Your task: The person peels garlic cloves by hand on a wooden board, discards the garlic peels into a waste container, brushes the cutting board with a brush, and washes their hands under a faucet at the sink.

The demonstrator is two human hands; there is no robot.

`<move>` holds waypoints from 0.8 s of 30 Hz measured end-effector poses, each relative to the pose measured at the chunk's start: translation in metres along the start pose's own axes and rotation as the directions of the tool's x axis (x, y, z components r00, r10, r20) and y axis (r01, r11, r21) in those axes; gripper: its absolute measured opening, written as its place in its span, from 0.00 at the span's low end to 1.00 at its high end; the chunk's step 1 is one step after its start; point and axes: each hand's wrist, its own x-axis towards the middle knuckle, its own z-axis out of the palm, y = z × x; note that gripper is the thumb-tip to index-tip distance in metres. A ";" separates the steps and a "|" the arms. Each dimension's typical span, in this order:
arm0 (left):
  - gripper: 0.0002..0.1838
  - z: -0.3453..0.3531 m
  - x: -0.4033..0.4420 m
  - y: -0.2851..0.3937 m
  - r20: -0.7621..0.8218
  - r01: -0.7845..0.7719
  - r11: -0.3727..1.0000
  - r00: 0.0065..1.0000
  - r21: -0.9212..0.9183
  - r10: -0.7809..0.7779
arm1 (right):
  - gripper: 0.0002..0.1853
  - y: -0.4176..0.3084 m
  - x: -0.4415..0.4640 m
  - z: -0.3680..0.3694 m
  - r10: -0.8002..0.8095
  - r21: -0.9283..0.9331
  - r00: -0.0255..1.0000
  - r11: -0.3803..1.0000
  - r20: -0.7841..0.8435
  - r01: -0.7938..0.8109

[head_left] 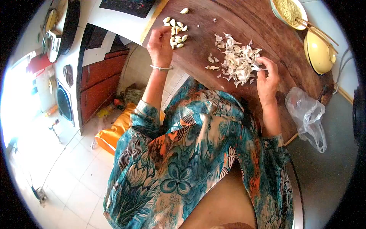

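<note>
On the brown wooden table, several peeled garlic cloves (pixel 179 39) lie in a loose group at the upper middle. My left hand (pixel 159 46), with a bracelet at the wrist, is over the left side of this group; its fingers are curled together, and what they hold, if anything, is hidden. To the right spreads a heap of papery garlic skins (pixel 239 63). At the heap's right edge, my right hand (pixel 268 78) has its thumb and fingers closed on a whitish piece of garlic skin (pixel 256 68).
A bowl of noodles (pixel 286 12) with chopsticks (pixel 318 32) across its rim stands at the upper right, beside a yellow bowl (pixel 319 53). A clear plastic bag (pixel 306 114) hangs over the table's right edge. A black cooktop (pixel 127 5) is at upper left.
</note>
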 end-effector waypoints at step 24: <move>0.20 0.055 -0.023 0.088 0.546 0.405 0.703 0.837 -0.584 -0.029 | 0.13 -0.037 0.024 0.013 -0.111 -0.018 0.986 0.994 -0.127 0.110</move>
